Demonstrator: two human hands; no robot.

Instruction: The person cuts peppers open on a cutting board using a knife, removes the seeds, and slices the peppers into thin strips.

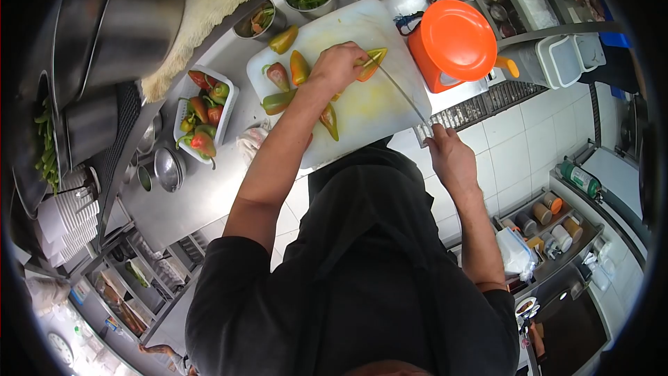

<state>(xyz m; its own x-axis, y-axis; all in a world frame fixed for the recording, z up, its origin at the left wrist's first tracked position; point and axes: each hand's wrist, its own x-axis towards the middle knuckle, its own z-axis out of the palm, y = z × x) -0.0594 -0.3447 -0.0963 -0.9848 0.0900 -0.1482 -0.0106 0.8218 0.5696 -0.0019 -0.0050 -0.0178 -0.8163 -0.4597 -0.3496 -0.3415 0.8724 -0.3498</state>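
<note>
My right hand (452,157) is closed round the handle of a long, thin knife (402,92). Its blade reaches across the white cutting board (396,35) toward my left hand. With closed fingers, my left hand (339,66) holds a cut-open yellow-orange pepper (376,60) against the board, and the blade's tip end is at this pepper. Around my left wrist lie several more peppers, among them a reddish pepper (277,76), an orange-yellow pepper (300,67) and a green pepper (277,102). A yellowish pepper (330,122) lies nearer me, and another pepper (284,39) rests at the board's far left corner.
Left of the board stands a white basket (228,108) of red and green peppers. Metal bowls of cut vegetables, including a bowl of green strips (311,8), line the far side. An orange lidded container (426,63) is close to the board's right edge. A crumpled cloth (252,141) lies at left.
</note>
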